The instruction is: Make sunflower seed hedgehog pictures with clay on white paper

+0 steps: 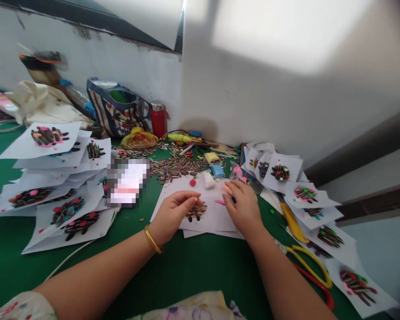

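A hedgehog-like picture made of striped sunflower seeds (196, 212) lies on white paper (168, 190) in front of me. My left hand (178, 211) is over its left side, thumb and forefinger pinched together; anything between them is too small to make out. To the right, my right hand (245, 206) rests on the paper with curled fingers at a small orange lump of soft clay (226, 189). A pink pointed tool (219, 202) lies by its thumb. Beyond the hands sit a white clay lump (209, 180) and a red ball (193, 182).
Loose sunflower seeds (176, 166) spread behind the paper, near blue clay (217, 170). Stacked seed pictures (66, 178) and a pixelated phone (128, 183) stand left. More pictures (331, 235) and yellow-and-red scissors (311, 266) lie right. A bag (115, 109) and red flask (158, 121) line the wall.
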`<action>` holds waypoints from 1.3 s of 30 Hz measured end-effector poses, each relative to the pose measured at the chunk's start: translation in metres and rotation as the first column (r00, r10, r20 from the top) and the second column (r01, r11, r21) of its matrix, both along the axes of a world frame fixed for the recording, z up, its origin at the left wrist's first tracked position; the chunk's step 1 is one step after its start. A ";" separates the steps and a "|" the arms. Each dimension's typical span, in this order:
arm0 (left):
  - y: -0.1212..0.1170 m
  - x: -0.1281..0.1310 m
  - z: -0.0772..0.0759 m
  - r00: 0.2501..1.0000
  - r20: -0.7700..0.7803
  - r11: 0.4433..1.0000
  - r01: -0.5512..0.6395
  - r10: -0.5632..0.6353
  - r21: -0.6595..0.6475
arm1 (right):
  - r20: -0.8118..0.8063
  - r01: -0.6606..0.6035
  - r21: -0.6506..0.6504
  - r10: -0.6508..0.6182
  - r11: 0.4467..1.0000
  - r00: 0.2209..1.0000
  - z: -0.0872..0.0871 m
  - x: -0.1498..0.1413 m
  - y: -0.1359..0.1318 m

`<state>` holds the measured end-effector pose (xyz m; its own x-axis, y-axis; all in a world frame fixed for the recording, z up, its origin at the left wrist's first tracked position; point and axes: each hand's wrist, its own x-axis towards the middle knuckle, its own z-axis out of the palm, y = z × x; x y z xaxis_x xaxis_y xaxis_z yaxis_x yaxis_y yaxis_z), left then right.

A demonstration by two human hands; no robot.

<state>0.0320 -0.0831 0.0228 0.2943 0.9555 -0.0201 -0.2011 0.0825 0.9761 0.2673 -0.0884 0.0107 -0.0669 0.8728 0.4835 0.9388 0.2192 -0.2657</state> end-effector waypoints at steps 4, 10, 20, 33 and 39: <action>0.000 0.001 0.001 1.000 0.006 1.000 0.020 -0.020 0.012 | -0.074 -0.154 0.046 0.157 0.987 0.985 0.009 -0.018 -0.012; -0.003 -0.002 0.006 0.995 -0.045 0.994 0.091 -0.089 0.053 | -0.194 -0.299 0.095 0.312 0.949 0.930 0.020 -0.040 -0.030; -0.009 0.002 0.012 0.980 -0.126 0.984 0.162 -0.153 0.072 | -0.233 -0.350 0.144 0.375 0.926 0.897 0.021 -0.046 -0.036; -0.011 0.003 0.010 0.959 -0.148 0.968 0.248 -0.240 0.042 | -0.255 -0.437 0.221 0.484 0.872 0.837 0.027 -0.052 -0.042; -0.011 0.004 0.010 0.956 -0.151 0.961 0.265 -0.251 0.084 | -0.292 -0.416 0.254 0.479 0.873 0.828 0.028 -0.051 -0.043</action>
